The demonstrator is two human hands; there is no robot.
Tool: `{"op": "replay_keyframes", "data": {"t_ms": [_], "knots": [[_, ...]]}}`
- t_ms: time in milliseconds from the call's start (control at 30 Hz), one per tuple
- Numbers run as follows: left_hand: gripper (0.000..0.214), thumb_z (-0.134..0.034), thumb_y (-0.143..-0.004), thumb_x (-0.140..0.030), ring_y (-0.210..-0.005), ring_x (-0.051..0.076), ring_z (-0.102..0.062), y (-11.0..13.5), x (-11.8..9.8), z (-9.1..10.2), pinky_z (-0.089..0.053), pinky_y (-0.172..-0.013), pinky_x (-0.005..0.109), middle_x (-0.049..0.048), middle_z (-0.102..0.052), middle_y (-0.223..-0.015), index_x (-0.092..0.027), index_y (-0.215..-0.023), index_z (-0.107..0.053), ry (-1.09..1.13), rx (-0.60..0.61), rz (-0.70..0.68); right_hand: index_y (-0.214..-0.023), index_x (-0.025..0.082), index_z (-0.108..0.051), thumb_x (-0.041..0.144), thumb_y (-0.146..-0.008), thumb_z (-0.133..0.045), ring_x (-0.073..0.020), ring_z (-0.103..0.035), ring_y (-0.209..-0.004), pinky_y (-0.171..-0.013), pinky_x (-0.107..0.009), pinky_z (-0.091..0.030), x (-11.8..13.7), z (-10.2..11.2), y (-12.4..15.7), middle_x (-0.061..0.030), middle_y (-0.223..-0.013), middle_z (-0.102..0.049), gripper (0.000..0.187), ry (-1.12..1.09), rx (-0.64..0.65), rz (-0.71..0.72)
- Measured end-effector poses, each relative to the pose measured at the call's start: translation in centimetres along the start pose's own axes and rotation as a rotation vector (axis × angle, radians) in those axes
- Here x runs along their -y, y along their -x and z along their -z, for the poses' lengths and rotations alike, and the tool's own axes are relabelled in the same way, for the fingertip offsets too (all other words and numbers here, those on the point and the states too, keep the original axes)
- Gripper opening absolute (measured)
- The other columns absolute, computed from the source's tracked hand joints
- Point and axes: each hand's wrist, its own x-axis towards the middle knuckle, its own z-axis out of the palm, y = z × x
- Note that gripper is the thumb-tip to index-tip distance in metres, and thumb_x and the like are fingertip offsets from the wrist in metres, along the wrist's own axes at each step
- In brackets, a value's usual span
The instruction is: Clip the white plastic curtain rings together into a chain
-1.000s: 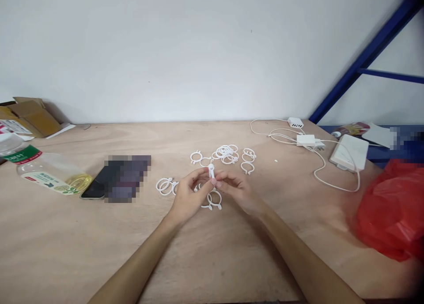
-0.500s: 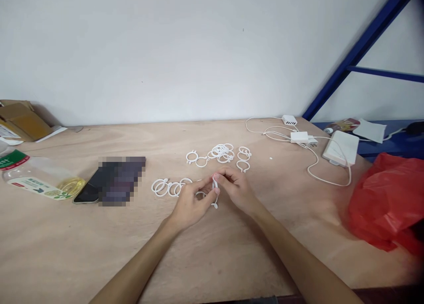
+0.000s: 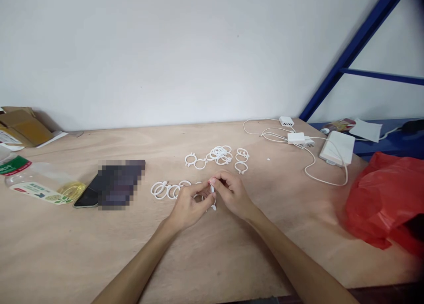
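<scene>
Right hand (image 3: 236,196) has shifted its thumb and fingertips onto the upper end of the white piece (image 3: 212,189), which stood exposed a second ago; surrounding items now sit further left in the frame. Left hand (image 3: 188,207) grips the same piece lower down, between thumb and fingers. Position: centre of frame, above the surface (image 3: 198,264). What shows is a narrow, smooth, plastic-looking strip, long axis near upright in the frame; remainder covered by the fingers.

Thin white rings with small tabs lie about the hands: a row of overlapping rings (image 3: 165,183) left of centre, partly behind the left hand; a heaped cluster (image 3: 219,154) beyond; a smaller group (image 3: 242,162) to its right.

Surface: pale, wood-grained. Centre left: dark phone (image 3: 86,197), beside a clear bottle (image 3: 36,193) with a green band. Upper left: cardboard box (image 3: 28,126). Right: crumpled red plastic bag (image 3: 377,202), white cable (image 3: 306,165) in loose loops. Behind: plain pale wall (image 3: 185,52); blue diagonal beam (image 3: 356,52), upper right.
</scene>
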Motion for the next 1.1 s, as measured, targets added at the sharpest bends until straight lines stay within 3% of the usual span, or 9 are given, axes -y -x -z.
{"op": "replay_keyframes", "data": {"t_ms": [200,300,367,533,667,767,867,967,1100], "knots": [[0.029,-0.065,-0.076,-0.035,-0.064,0.014,-0.057,-0.1,0.5,-0.1,-0.046,-0.062,0.025,0.0005,-0.064,-0.07,-0.015,-0.096,-0.071,-0.068,-0.201,0.065,-0.072,0.019,-0.066,0.036,-0.083,-0.054,-0.0172,-0.057,-0.071,-0.067,-0.029,-0.044,-0.5,1.0,-0.9,-0.0015,-0.071,-0.063,0.024,-0.102,0.01,-0.123],[0.03,-0.069,-0.072,-0.036,-0.07,0.017,-0.058,-0.2,0.7,0.2,-0.046,-0.068,0.029,0.0028,-0.065,-0.076,-0.015,-0.094,-0.069,-0.267,-0.302,0.046,-0.073,0.019,-0.067,0.037,-0.08,-0.055,-0.0182,-0.057,-0.07,-0.067,-0.03,-0.044,-2.1,3.6,-1.6,-0.0022,-0.072,-0.064,0.023,0.125,-0.171,-0.217],[0.028,-0.068,-0.073,-0.034,-0.077,0.02,-0.06,-0.2,0.9,0.3,-0.046,-0.072,0.032,0.0044,-0.067,-0.082,-0.017,-0.095,-0.068,-0.419,-0.291,0.004,-0.078,0.019,-0.07,0.03,-0.074,-0.058,-0.0185,-0.057,-0.07,-0.069,-0.031,-0.044,-3.2,5.5,-1.8,-0.0037,-0.078,-0.067,0.017,0.375,-0.246,-0.265],[0.025,-0.065,-0.076,-0.038,-0.094,0.026,-0.058,-0.1,1.2,0.4,-0.042,-0.083,0.04,0.0064,-0.068,-0.095,-0.022,-0.094,-0.07,-0.723,-0.198,-0.051,-0.094,0.022,-0.074,0.015,-0.064,-0.058,-0.0235,-0.06,-0.081,-0.072,-0.033,-0.042,-4.5,8.0,-1.6,-0.0099,-0.092,-0.067,0.034,0.834,-0.035,-0.369],[0.028,-0.063,-0.078,-0.046,-0.094,0.027,-0.056,0.0,1.2,0.3,-0.04,-0.084,0.044,0.0075,-0.067,-0.096,-0.022,-0.087,-0.071,-0.841,-0.222,-0.016,-0.083,0.022,-0.077,0.015,-0.069,-0.056,-0.0248,-0.059,-0.086,-0.071,-0.032,-0.038,-4.3,8.0,-1.6,-0.0102,-0.087,-0.069,0.026,0.926,0.056,-0.385],[0.031,-0.061,-0.081,-0.046,-0.097,0.028,-0.056,-0.1,1.3,0.4,-0.041,-0.088,0.045,0.0078,-0.067,-0.099,-0.021,-0.095,-0.07,-0.777,-0.261,-0.033,-0.078,0.02,-0.076,0.021,-0.074,-0.058,-0.0218,-0.058,-0.081,-0.071,-0.031,-0.039,-3.6,7.4,-1.7,-0.0076,-0.08,-0.069,0.019,0.713,0.064,-0.356],[0.037,-0.062,-0.081,-0.04,-0.105,0.026,-0.057,-0.2,1.5,0.2,-0.043,-0.092,0.042,0.0088,-0.064,-0.113,-0.02,-0.112,-0.063,-0.562,-0.295,-0.083,-0.083,0.018,-0.074,0.032,-0.075,-0.063,-0.0186,-0.058,-0.073,-0.07,-0.031,-0.041,-2.2,5.9,-1.6,-0.0042,-0.078,-0.069,0.019,0.215,0.127,-0.371],[0.049,-0.067,-0.078,-0.037,-0.109,0.023,-0.058,-0.2,1.4,-0.1,-0.046,-0.093,0.037,0.0093,-0.06,-0.124,-0.021,-0.122,-0.055,-0.305,-0.314,-0.124,-0.083,0.019,-0.072,0.036,-0.073,-0.069,-0.0177,-0.06,-0.079,-0.076,-0.031,-0.042,-0.7,4.3,-1.2,-0.0027,-0.082,-0.069,0.019,-0.311,0.313,-0.39],[0.033,-0.07,-0.076,-0.033,-0.092,0.02,-0.064,0.1,0.6,-0.3,-0.049,-0.083,0.031,0.0063,-0.07,-0.102,-0.019,-0.106,-0.064,-0.07,-0.275,-0.103,-0.079,0.019,-0.072,0.032,-0.073,-0.074,-0.0137,-0.058,-0.075,-0.075,-0.029,-0.043,-0.1,2.9,-0.7,-0.001,-0.078,-0.067,0.015,-0.671,0.414,-0.412]]}}
